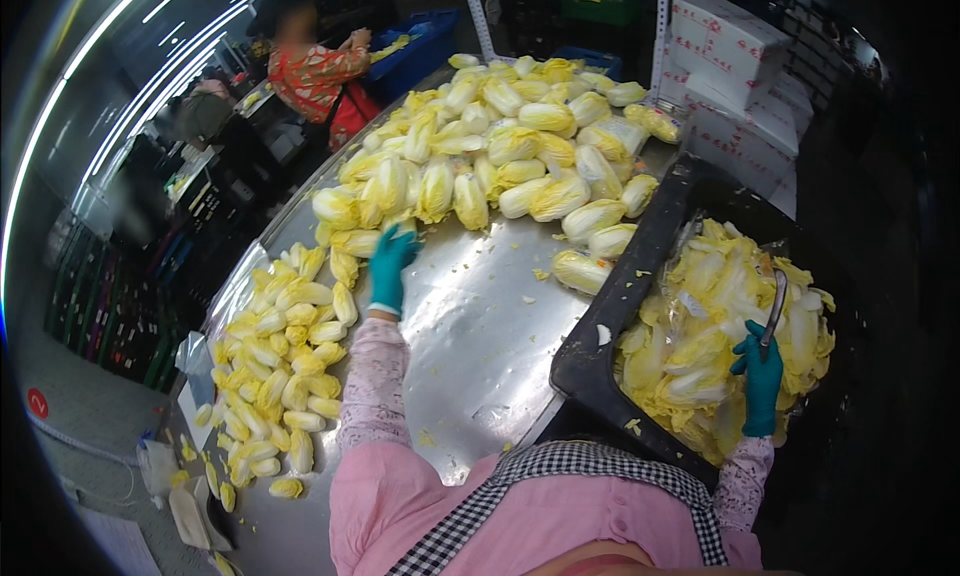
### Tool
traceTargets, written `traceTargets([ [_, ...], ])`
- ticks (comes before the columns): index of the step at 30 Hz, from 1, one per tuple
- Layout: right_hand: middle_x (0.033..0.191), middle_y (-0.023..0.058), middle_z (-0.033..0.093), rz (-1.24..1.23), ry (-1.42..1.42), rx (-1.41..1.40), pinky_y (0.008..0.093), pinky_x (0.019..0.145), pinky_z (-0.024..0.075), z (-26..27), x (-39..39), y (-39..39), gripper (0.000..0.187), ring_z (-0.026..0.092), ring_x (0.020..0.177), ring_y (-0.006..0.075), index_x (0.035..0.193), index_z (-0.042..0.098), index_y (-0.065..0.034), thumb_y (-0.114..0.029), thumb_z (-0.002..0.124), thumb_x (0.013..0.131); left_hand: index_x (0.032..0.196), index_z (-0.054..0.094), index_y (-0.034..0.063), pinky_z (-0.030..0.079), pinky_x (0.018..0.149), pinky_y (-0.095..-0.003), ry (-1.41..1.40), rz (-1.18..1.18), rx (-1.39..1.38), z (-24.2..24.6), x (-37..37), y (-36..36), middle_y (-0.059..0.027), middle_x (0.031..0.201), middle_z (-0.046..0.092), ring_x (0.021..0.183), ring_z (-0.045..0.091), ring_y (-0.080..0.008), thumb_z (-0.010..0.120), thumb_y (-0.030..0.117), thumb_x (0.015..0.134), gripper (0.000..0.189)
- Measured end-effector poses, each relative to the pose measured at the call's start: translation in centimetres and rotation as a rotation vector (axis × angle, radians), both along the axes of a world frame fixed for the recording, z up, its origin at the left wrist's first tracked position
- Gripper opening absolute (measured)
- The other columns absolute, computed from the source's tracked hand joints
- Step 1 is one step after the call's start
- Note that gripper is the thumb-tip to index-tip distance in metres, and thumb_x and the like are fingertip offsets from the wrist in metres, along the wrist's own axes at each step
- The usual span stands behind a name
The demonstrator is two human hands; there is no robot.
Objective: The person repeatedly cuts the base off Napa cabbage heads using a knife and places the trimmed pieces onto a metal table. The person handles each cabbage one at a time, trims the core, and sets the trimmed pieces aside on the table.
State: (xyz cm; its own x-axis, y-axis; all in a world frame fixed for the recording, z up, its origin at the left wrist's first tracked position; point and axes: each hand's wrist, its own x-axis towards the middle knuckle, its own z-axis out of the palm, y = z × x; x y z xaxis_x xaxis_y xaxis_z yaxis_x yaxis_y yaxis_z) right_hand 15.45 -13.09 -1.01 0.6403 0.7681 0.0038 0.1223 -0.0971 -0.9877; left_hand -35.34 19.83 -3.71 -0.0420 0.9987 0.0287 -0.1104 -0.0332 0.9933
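My left hand, in a teal glove, reaches over the metal table. Its fingers are apart, with the fingertips at a napa cabbage head on the near edge of a large pile. The glove partly hides that head. My right hand, gloved the same way, is closed around the handle of a curved knife. Its blade points up and away, above the black bin. Loose yellow cabbage leaves and some clear plastic fill the bin.
Small trimmed cabbage hearts cover the table's left side. Leaf scraps dot the metal. White cartons are stacked behind the bin. At the far left a person stands beside a blue bin. A metal post rises at the back.
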Motion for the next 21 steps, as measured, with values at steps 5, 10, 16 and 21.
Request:
traceTargets([
  [5,0.082,0.0041,0.061,-0.061,-0.008,-0.04,0.0224,0.054,0.0463,-1.3,1.9,-1.2,0.032,0.053,0.058,0.008,0.121,0.057,-0.002,-0.015,0.06,0.091,0.148,0.024,0.0173,0.031,0.105,-0.0551,1.312,-0.704,0.935,-3.1,20.1,-1.0,-0.0195,0.148,0.03,0.134,0.032,-0.0397,0.079,0.038,0.068,0.1],
  [10,0.082,0.0025,0.06,-0.087,-0.068,-0.076,0.0235,0.057,0.0506,-0.9,1.6,-1.7,0.033,0.059,0.07,0.0094,0.119,0.06,-0.0033,-0.016,0.064,0.089,0.145,0.029,0.0169,0.041,0.096,-0.0526,1.395,-0.838,0.876,-7.5,26.4,0.6,-0.0222,0.146,0.029,0.124,0.042,-0.0446,0.076,0.038,0.068,0.093],
  [16,0.083,0.0021,0.06,-0.017,-0.079,-0.099,0.0258,0.059,0.0511,0.8,0.9,-1.6,0.032,0.058,0.069,0.0095,0.117,0.062,-0.0033,-0.017,0.065,0.088,0.131,0.049,0.0096,0.045,0.093,-0.0402,0.932,-0.745,0.401,-7.7,25.4,-0.8,-0.0216,0.125,0.055,0.113,0.056,-0.0341,0.079,0.044,0.066,0.079],
  [21,0.083,0.0033,0.06,0.06,-0.012,0.097,0.0249,0.06,0.0498,1.7,-0.3,-1.0,0.035,0.057,0.07,0.0096,0.123,0.057,-0.0038,-0.021,0.062,0.092,0.131,0.047,0.0039,0.05,0.089,-0.0395,-0.005,-0.593,-0.13,-0.4,25.3,-1.4,-0.013,0.119,0.059,0.107,0.059,-0.0255,0.069,0.038,0.082,0.064],
])
